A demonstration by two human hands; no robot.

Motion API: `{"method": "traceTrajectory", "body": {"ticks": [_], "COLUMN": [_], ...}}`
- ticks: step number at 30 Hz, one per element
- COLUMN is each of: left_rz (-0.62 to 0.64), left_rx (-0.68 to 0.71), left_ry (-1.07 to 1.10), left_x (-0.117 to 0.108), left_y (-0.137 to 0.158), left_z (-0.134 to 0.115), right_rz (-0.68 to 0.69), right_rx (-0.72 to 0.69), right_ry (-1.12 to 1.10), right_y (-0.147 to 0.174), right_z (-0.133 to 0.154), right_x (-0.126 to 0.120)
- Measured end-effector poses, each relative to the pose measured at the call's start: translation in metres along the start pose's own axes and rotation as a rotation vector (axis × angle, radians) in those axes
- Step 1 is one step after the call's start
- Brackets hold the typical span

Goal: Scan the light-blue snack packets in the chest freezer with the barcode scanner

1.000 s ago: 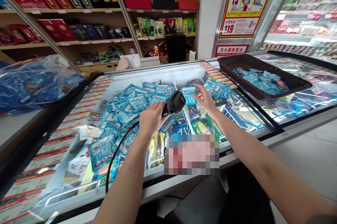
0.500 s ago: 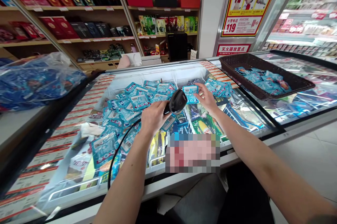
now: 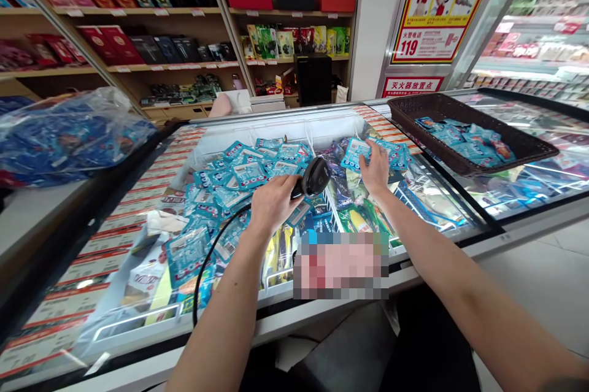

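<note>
My left hand [image 3: 276, 203] is wrapped round the handle of a black barcode scanner [image 3: 315, 177], whose cable runs down along my forearm. Between the fingers and thumb of my right hand [image 3: 375, 166] is a blue snack packet [image 3: 356, 154], held by its right side above the glass. A pile of similar blue packets [image 3: 251, 172] lies to the left of the scanner. Just beyond my right hand rests a smaller group of blue packets [image 3: 398, 155]. All this is on the glass top of a chest freezer [image 3: 269, 318], with frozen goods showing through it.
A dark woven basket [image 3: 536, 148] with several blue packets stands at the right. On the left lies a clear plastic bag [image 3: 69, 134] full of blue packets. Shelves [image 3: 165, 67] with boxes and bottles rise behind the freezer. A blurred patch covers something near the front edge.
My right hand has moved right with the blue packet, away from the scanner and towards the smaller group. My left hand keeps the scanner in nearly the same place.
</note>
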State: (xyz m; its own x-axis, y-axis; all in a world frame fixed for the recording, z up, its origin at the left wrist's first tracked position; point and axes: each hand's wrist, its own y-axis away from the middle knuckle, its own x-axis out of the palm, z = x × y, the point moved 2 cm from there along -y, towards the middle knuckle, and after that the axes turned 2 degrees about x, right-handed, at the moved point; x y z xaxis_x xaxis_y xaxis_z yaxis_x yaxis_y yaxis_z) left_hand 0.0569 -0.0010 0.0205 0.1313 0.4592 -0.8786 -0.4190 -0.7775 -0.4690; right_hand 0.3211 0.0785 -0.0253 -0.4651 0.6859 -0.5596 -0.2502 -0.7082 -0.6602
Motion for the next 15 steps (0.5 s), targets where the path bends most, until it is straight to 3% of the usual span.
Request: {"method": "traceTrajectory", "body": {"ticks": [6, 15], "left_rz": [-0.079, -0.167], "left_rx": [-0.114, -0.397], "left_ry": [0.114, 0.027], "left_x": [-0.003, -0.013], "left_y": [-0.001, 0.001], "left_z": [0.006, 0.027], "right_rz": [0.012, 0.377], "right_rx": [0.009, -0.578], "right_ry": [0.168, 0.011], "right_y": [0.005, 0.015], "right_z": [0.006, 0.036], "right_x": [-0.001, 0.002]}}
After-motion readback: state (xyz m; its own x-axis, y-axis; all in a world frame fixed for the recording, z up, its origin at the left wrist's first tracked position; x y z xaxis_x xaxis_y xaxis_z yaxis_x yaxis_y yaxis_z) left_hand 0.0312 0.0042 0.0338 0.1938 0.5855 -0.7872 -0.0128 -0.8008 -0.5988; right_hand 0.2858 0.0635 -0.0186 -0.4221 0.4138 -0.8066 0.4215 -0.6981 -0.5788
